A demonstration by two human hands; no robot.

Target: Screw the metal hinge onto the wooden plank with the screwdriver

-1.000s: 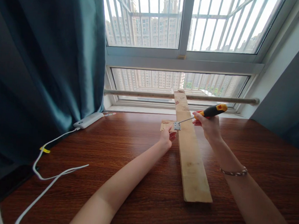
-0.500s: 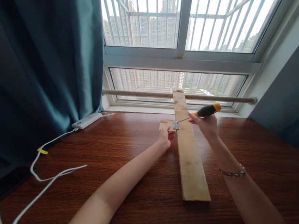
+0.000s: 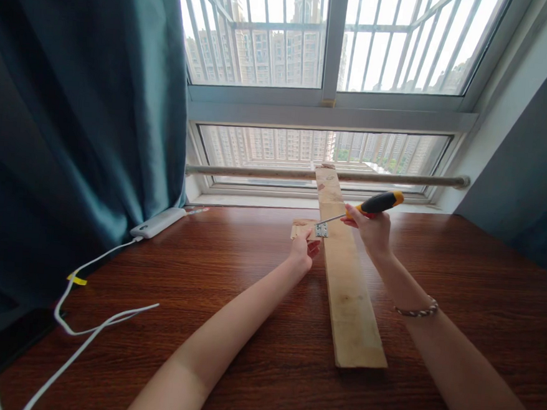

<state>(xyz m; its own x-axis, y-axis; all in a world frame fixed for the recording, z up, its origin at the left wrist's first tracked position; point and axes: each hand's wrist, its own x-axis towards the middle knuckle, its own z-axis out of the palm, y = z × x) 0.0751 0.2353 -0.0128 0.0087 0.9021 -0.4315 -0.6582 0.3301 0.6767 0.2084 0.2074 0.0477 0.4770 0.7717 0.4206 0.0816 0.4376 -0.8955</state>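
Observation:
A long pale wooden board (image 3: 349,291) lies lengthwise on the table, its far end reaching toward the window. Against its left side is a small wooden block (image 3: 299,228), and a metal hinge (image 3: 321,231) spans the two. My left hand (image 3: 304,251) grips the small block at its near edge, fingers partly curled beneath. In my right hand (image 3: 369,227) is a screwdriver (image 3: 379,203) with a black and yellow handle, its shaft pinched near the handle's front. The tip touches or hovers just over the hinge's left leaf; I cannot tell which.
A white power strip (image 3: 158,222) with a white cable (image 3: 91,329) lies on the brown table (image 3: 233,240) at left, beside the blue curtain (image 3: 135,95). Behind the table a horizontal rail (image 3: 257,172) crosses the barred window.
The screwdriver tip has shifted left, from the hinge's right leaf to its left leaf. My right hand has moved slightly left with it; my left hand stays on the block.

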